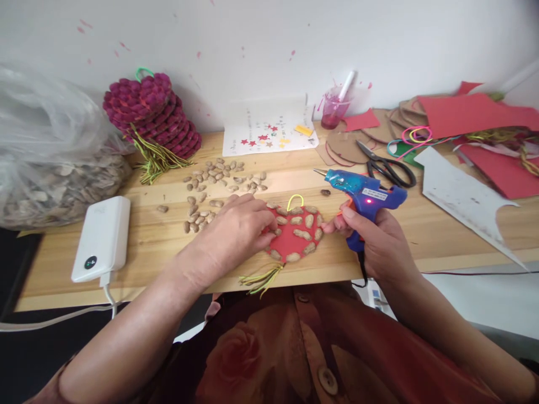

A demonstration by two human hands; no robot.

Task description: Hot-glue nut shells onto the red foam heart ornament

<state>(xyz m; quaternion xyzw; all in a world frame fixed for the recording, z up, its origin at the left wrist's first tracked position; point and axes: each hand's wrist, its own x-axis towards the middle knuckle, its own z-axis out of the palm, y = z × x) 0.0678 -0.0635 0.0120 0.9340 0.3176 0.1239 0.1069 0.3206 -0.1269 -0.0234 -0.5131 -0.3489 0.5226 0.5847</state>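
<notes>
Pinching rough oval peanut, left hand; right hand clasping plastic glue gun.

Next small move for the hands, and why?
I'd probably press the peanut by the left hand's fingertips onto the red piece: those fingers are already down there, and the right hand holds the glue gun with its nozzle off the piece.
</notes>
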